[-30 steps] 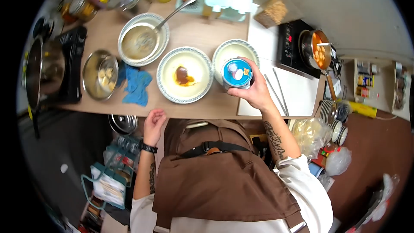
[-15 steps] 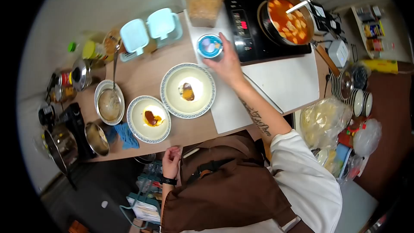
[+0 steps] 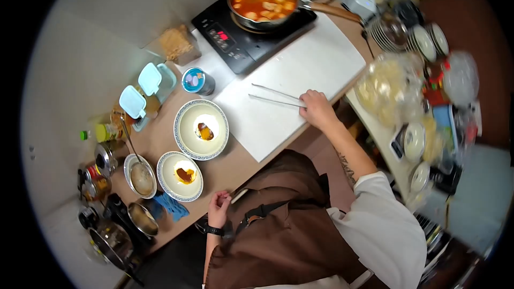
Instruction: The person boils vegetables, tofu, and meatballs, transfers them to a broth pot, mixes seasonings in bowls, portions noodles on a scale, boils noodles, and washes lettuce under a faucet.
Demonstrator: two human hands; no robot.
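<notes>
On the white board (image 3: 305, 59), my right hand (image 3: 318, 108) closes on the near end of a pair of metal tongs (image 3: 276, 96), whose two thin arms point left, spread apart. At the counter's front edge, my left hand (image 3: 218, 206) hangs by the brown apron with its fingers curled and nothing visible in them. A pale stick-like object (image 3: 239, 196) lies against the apron beside it. Two patterned bowls (image 3: 184, 150) (image 3: 166, 190) with dark red and yellow sauce stand on the counter. A blue-lidded tub (image 3: 198, 82) is just behind the larger bowl.
A pan of red stew (image 3: 265, 2) with a metal utensil sits on the black induction cooker (image 3: 235, 40). Its wooden handle (image 3: 334, 12) juts right. Left are teal-lidded containers (image 3: 150, 79), a smaller bowl (image 3: 140, 176) with a spoon and a blue cloth (image 3: 172, 206). Plates and bags stand right.
My right hand has left the blue-lidded tub and moved right to the tongs, now gripping them. The view has turned, and my left hand remains by the apron.
</notes>
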